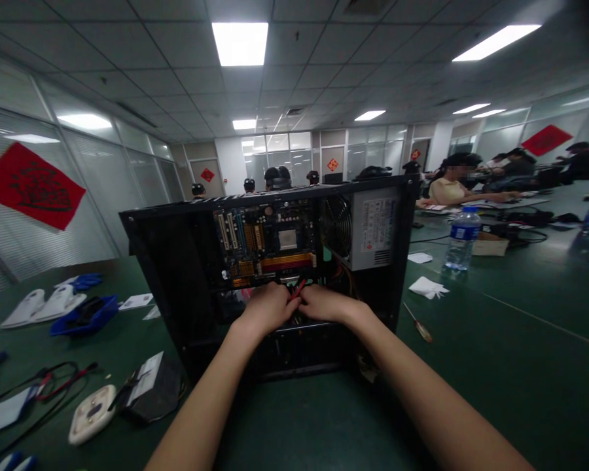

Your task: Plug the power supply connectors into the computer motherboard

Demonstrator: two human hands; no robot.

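Observation:
An open black computer case [152,275] stands on the table in front of me. Inside it are a motherboard [267,245] with a bare silver processor [288,239] and a grey power supply [373,229] at the upper right. Both my hands reach into the lower middle of the case, close together. A thin red cable [299,288] shows between them. My left hand [269,306] is closed, with its thumb against the cable. My right hand [324,303] is closed right beside it; its fingertips and what they grip are hidden.
To the left lie a blue tray [86,315], white gloves [44,304], a loose dark drive-like box [152,389], a cream-coloured device [93,413] and cables [53,386]. On the right are a screwdriver [419,324], crumpled tissue [428,288] and a water bottle [462,239]. Other people sit farther back.

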